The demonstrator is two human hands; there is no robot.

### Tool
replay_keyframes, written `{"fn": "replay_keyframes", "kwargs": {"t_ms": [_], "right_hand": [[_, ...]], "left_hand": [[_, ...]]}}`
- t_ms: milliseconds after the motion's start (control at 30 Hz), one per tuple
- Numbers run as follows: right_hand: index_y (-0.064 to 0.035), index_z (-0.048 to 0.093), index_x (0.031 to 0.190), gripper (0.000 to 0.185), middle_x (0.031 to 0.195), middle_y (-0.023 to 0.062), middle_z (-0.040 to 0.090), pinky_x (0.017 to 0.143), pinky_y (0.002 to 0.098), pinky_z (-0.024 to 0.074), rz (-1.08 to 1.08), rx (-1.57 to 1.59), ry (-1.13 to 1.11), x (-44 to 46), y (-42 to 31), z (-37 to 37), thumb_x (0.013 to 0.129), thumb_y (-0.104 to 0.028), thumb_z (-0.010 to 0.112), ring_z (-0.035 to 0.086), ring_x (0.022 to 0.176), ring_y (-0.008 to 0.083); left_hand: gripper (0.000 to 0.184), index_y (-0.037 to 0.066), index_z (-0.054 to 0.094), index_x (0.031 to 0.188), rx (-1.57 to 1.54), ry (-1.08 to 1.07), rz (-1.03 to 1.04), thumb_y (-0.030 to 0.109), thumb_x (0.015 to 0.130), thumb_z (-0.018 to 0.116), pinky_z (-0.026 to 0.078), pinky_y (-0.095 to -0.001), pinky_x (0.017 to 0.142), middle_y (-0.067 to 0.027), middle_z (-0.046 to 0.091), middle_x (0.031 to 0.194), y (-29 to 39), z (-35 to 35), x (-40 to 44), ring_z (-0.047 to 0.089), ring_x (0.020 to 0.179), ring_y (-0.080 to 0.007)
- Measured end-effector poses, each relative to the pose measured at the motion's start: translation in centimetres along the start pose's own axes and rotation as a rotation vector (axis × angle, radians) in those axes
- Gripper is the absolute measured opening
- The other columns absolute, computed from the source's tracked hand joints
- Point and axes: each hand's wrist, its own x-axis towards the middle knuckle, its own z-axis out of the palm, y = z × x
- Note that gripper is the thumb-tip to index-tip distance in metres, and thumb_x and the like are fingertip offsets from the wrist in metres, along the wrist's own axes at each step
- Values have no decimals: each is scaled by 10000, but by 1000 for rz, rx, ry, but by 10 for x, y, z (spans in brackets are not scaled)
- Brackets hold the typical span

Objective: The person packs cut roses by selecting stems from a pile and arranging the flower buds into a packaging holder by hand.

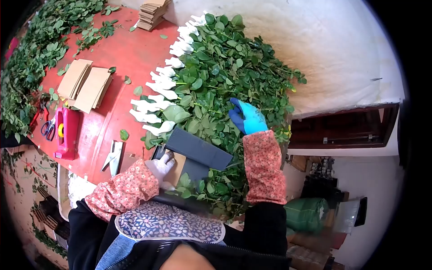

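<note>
My left hand (162, 170), in a white glove, presses on a piece of brown cardboard (179, 167) in a dark grey holder (198, 150) at the near edge of the table. My right hand (246, 118), in a blue glove, is over the leafy stems (238, 63), its fingers bent and apart; I make out nothing in it. White-wrapped flower heads (163, 84) line the left side of the stems.
On the red table (148, 58) are cardboard stacks (85, 83), a pink tape dispenser (67, 135), scissors (48, 129) and a white-and-grey tool (113, 158). More foliage (27, 67) covers the far left. A green sack (306, 213) stands at the lower right.
</note>
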Motion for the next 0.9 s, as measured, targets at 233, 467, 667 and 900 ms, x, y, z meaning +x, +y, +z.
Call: {"fn": "replay_keyframes", "kwargs": {"t_ms": [233,467,667,900], "right_hand": [[-107,592,1170,384,973,141,658,841,441,452,-299,-739,114,24,21,55,855,-322,638,613,920,345],[-119,587,1087,298,1032,122,643,911,459,422,61,-849,-188,41,29,59,803,-189,649,609,1003,317],[-113,550,1241,474,972,156,626,696,409,494,-123,-368,297,3,-1,4,774,-33,570,619,817,334],[-157,395,1415,533,1089,196,617,819,468,477,70,-469,-34,4,34,37,941,-381,488,605,927,371]], "left_hand": [[934,22,358,1409,8,7,-31,531,721,732,499,-396,858,-212,301,1476,2,-3,-4,608,1037,-341],[889,41,387,1389,-55,31,4,487,712,752,513,-402,823,-201,313,1460,-3,0,-4,625,977,-351],[909,30,384,1392,-88,-14,0,464,695,773,497,-412,852,-210,299,1464,-5,2,-1,608,998,-374],[949,20,354,1408,-52,8,5,463,684,779,495,-392,867,-212,297,1468,-4,3,0,605,1007,-367]]}}
